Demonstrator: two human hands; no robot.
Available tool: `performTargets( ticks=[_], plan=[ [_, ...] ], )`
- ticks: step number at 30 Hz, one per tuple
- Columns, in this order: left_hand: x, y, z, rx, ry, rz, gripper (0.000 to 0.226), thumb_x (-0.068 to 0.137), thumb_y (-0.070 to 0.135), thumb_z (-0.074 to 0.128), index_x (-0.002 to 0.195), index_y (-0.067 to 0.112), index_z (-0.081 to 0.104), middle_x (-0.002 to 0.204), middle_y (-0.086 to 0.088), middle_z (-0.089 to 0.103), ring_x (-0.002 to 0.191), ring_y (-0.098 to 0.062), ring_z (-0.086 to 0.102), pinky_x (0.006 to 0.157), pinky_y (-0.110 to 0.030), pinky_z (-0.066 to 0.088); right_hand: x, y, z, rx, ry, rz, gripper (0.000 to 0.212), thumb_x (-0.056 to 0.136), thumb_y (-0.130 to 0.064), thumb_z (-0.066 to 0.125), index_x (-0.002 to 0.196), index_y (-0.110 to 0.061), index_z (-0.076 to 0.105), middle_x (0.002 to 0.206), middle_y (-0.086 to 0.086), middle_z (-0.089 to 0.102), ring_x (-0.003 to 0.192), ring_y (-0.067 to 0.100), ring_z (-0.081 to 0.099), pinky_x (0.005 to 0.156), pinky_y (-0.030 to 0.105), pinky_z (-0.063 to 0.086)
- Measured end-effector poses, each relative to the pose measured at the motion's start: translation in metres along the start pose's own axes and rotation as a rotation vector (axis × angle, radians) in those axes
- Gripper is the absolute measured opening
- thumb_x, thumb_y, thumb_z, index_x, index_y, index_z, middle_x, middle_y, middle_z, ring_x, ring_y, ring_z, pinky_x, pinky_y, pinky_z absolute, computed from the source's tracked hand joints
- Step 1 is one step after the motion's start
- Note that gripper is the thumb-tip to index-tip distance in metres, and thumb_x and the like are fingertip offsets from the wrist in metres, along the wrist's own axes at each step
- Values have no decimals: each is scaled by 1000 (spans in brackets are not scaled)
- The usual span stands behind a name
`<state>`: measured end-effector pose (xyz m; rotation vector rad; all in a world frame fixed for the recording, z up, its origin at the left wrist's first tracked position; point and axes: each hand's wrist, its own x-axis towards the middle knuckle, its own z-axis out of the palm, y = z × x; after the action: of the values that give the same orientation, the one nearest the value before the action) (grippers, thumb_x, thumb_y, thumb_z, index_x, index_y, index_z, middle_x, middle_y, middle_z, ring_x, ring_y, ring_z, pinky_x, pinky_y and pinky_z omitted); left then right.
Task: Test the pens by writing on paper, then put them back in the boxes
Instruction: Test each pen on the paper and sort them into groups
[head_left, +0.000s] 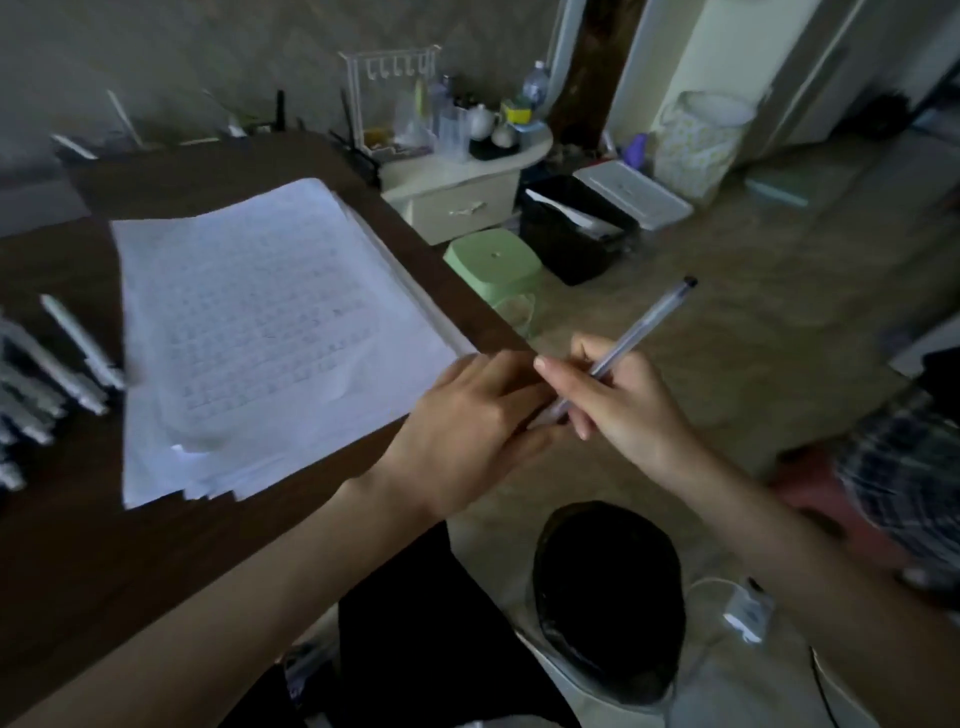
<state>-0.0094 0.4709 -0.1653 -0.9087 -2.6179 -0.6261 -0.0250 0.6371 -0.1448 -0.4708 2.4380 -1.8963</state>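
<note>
A clear pen (636, 332) with a dark end cap points up and to the right, past the table's right corner. My right hand (618, 400) grips its barrel. My left hand (467, 431) closes around the pen's lower tip end, which its fingers hide. A stack of white paper (260, 332) with rows of small written marks lies on the dark wooden table (104, 545). Several white pens (78, 343) lie in a row at the table's left edge. No pen box is clearly visible.
Beyond the table's right edge stand a green stool (493, 260), a black bin (571, 228), a white drawer unit (462, 197) with clutter and a white lidded container (634, 192). A black round seat (608, 597) is below my hands.
</note>
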Motion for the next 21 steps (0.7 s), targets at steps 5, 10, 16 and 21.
performTargets(
  ticks=[5, 10, 16, 21],
  plan=[
    [8, 4, 30, 212, -246, -16, 69, 87, 60, 35, 137, 14, 46, 141, -19, 42, 132, -36, 37, 104, -53, 30, -63, 84, -81, -372, -121, 375, 26, 85, -24, 69, 68, -7, 58, 60, 12, 58, 58, 18, 55, 60, 31, 40],
    [7, 0, 31, 180, -285, -44, 72, 87, 62, 24, 143, 18, 37, 148, -12, 35, 136, -30, 32, 108, -46, 27, -111, 184, -102, -573, -282, 714, 21, 87, -8, 64, 105, -16, 63, 100, 6, 65, 95, 25, 62, 70, 22, 39],
    [7, -1, 30, 156, -281, -44, 68, 89, 56, 28, 142, 16, 39, 147, -14, 36, 136, -31, 33, 107, -46, 28, -101, 193, -96, -646, -171, 678, 29, 89, -18, 63, 115, -6, 62, 115, 9, 63, 100, 17, 58, 77, 23, 38],
    [4, 1, 24, 115, -302, -57, 65, 90, 55, 29, 138, 14, 44, 143, -13, 41, 133, -31, 37, 106, -45, 31, -58, 132, -83, -465, -18, 486, 6, 91, -20, 60, 96, -22, 64, 97, -5, 65, 93, 10, 60, 83, 24, 44]
  ],
)
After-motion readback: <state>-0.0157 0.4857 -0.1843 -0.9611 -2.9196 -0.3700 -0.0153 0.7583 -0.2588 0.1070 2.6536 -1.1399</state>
